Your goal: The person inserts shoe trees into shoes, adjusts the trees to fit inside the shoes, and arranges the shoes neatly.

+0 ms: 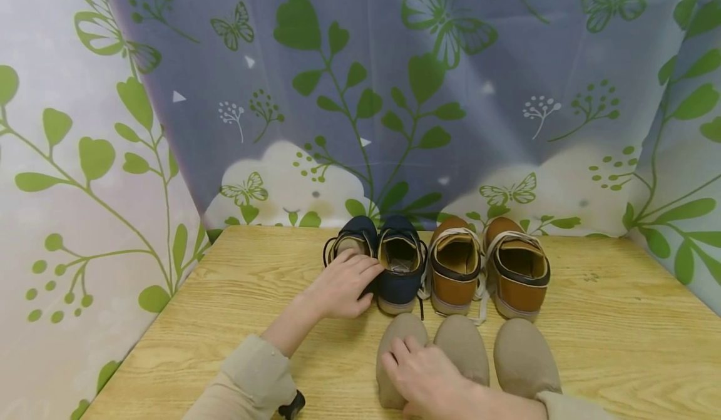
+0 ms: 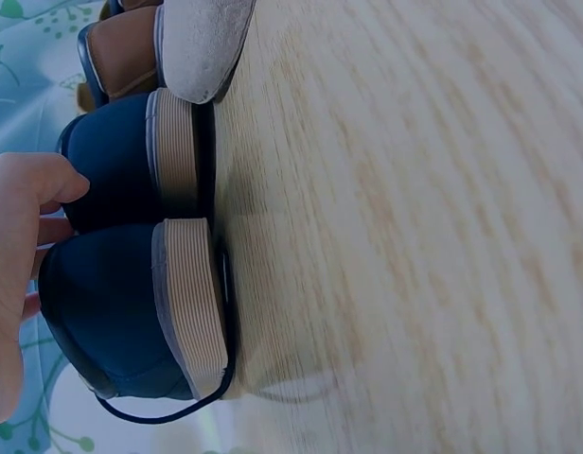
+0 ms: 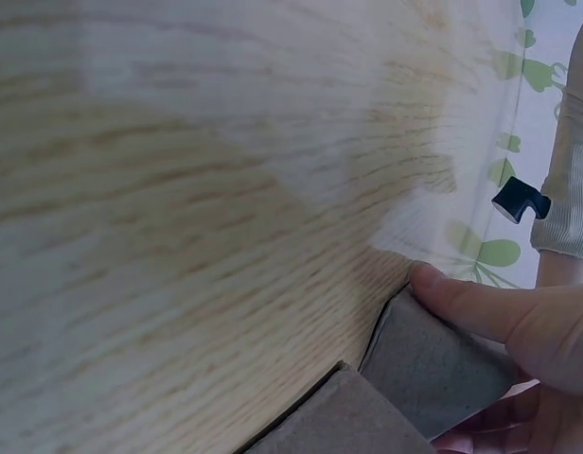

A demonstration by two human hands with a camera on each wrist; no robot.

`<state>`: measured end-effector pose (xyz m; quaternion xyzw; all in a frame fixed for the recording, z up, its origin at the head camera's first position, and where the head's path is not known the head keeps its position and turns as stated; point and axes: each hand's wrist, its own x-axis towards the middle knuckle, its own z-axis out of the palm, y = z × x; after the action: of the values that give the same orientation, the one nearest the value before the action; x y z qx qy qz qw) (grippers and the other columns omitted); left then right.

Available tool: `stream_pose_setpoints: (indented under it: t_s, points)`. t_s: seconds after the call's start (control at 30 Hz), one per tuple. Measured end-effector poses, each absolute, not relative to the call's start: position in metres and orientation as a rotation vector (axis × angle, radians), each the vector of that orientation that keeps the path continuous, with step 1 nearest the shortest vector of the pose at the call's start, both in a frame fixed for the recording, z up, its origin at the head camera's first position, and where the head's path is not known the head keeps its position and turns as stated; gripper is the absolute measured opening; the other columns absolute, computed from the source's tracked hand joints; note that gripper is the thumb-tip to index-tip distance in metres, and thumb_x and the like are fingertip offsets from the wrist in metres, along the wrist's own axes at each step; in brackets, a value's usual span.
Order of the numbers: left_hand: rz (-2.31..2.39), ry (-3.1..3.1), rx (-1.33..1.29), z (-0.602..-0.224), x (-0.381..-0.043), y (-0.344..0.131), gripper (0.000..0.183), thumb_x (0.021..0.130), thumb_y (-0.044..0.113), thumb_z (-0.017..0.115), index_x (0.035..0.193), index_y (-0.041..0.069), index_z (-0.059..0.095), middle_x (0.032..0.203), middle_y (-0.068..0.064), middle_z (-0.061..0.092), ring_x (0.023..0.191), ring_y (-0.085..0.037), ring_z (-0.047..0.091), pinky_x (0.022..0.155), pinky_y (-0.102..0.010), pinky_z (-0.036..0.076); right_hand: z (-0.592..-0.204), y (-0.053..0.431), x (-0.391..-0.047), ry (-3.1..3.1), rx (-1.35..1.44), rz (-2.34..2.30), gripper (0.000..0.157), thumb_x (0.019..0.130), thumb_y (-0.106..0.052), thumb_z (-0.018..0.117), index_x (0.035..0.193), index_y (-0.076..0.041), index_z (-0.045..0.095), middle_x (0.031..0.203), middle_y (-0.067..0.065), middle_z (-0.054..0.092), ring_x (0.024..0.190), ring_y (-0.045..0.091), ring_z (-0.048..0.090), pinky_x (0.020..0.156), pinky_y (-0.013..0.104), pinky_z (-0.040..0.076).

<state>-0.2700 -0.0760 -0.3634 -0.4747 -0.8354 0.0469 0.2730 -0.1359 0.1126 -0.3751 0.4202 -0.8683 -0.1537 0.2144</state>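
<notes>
My left hand [image 1: 343, 285] lies over the left navy shoe [image 1: 360, 226], fingertips at its opening, where something beige shows inside. One finger reaches to the rim of the right navy shoe [image 1: 398, 295]. In the left wrist view, the thumb stands apart from the fingers beside the navy heels [image 2: 112, 312]. Lower down, my right hand [image 1: 430, 376] grips the leftmost of three beige, rounded, shoe-shaped pieces [image 1: 401, 338]. The right wrist view has the thumb at one edge of this beige piece [image 3: 424, 369] and fingers along its other side.
Two brown shoes [image 1: 514, 301] with pale laces stand right of the navy pair, heels toward me. Another beige piece [image 1: 462, 348] lies beside the gripped one, with a third [image 1: 524, 357] farther right. A leaf-patterned curtain [image 1: 360, 94] hangs behind the wood-grain table [image 1: 270, 251].
</notes>
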Motion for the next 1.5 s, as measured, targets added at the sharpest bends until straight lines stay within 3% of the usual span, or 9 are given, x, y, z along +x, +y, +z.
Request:
stream_pose_setpoints:
  t_s: [0.43,0.5,0.6,0.67,0.77,0.97,1.13,1.37,1.5]
  points:
    - [0.114,-2.228,-1.275,-0.364,-0.270,-0.076,0.045,0.078,0.026,0.066,0.118,0.007,0.061,0.115,-0.006,0.061,0.106,-0.022,0.056,0.096,-0.040,0.037,-0.381,0.115,-0.134,-2.299,1.108,-0.363,0.045,0.054,-0.034,0.079,0.083,-0.012,0.053,0.073,0.002,0.041,0.056,0.013,0.034,0.039,0.021,0.022]
    - [0.111,-2.234,-1.276,-0.364,-0.270,-0.076,0.045,0.078,0.026,0.066,0.118,0.007,0.061,0.115,-0.006,0.061,0.106,-0.022,0.055,0.096,-0.040,0.037,-0.383,0.115,-0.134,-2.247,1.102,-0.342,0.034,0.061,-0.028,0.074,0.082,-0.011,0.053,0.074,0.003,0.041,0.056,0.014,0.035,0.039,0.021,0.022]
    - [0.105,-2.248,-1.277,-0.364,-0.269,-0.076,0.045,0.078,0.026,0.066,0.118,0.007,0.061,0.116,-0.006,0.061,0.107,-0.023,0.055,0.097,-0.040,0.037,-0.387,0.116,-0.135,-2.159,1.090,-0.293,0.009,0.076,-0.017,0.055,0.080,-0.010,0.053,0.073,0.004,0.042,0.056,0.015,0.036,0.040,0.022,0.022]
    - [0.107,-2.254,-1.274,-0.364,-0.268,-0.076,0.045,0.079,0.026,0.066,0.119,0.006,0.061,0.116,-0.006,0.061,0.107,-0.023,0.055,0.097,-0.040,0.037,-0.389,0.115,-0.135,-2.108,1.080,-0.268,0.019,0.087,-0.009,0.036,0.079,-0.009,0.053,0.074,0.005,0.042,0.056,0.016,0.037,0.040,0.022,0.021]
    - [0.107,-2.259,-1.271,-0.365,-0.268,-0.075,0.045,0.079,0.027,0.065,0.119,0.006,0.060,0.116,-0.006,0.060,0.108,-0.023,0.055,0.097,-0.041,0.037,-0.389,0.114,-0.135,-2.068,1.064,-0.253,0.036,0.093,-0.006,0.020,0.079,-0.008,0.053,0.074,0.006,0.043,0.056,0.017,0.038,0.040,0.022,0.021]
    - [0.097,-2.265,-1.268,-0.364,-0.268,-0.075,0.045,0.079,0.026,0.065,0.120,0.006,0.060,0.117,-0.007,0.060,0.108,-0.023,0.054,0.097,-0.041,0.037,-0.382,0.112,-0.130,-2.036,1.041,-0.273,0.031,0.093,-0.010,0.025,0.076,-0.008,0.052,0.074,0.007,0.045,0.058,0.017,0.041,0.040,0.024,0.024]
    - [0.101,-2.279,-1.263,-0.365,-0.269,-0.075,0.046,0.079,0.026,0.065,0.120,0.006,0.060,0.118,-0.007,0.059,0.109,-0.024,0.054,0.098,-0.041,0.036,-0.376,0.112,-0.127,-2.002,1.006,-0.295,0.048,0.100,-0.008,0.010,0.072,-0.008,0.049,0.073,0.008,0.043,0.057,0.019,0.039,0.041,0.026,0.027]
    - [0.112,-2.307,-1.262,-0.365,-0.269,-0.075,0.046,0.080,0.026,0.064,0.122,0.006,0.059,0.119,-0.007,0.059,0.110,-0.024,0.053,0.099,-0.040,0.035,-0.369,0.115,-0.124,-2.000,0.963,-0.362,0.046,0.098,-0.005,0.013,0.074,-0.007,0.052,0.075,0.011,0.046,0.053,0.022,0.041,0.038,0.030,0.031]
    - [0.114,-2.303,-1.262,-0.365,-0.269,-0.075,0.047,0.080,0.026,0.064,0.122,0.006,0.059,0.120,-0.007,0.058,0.110,-0.023,0.053,0.098,-0.040,0.035,-0.366,0.116,-0.124,-1.978,0.941,-0.348,0.047,0.099,-0.005,0.012,0.073,-0.007,0.052,0.075,0.011,0.047,0.046,0.020,0.038,0.034,0.027,0.026]
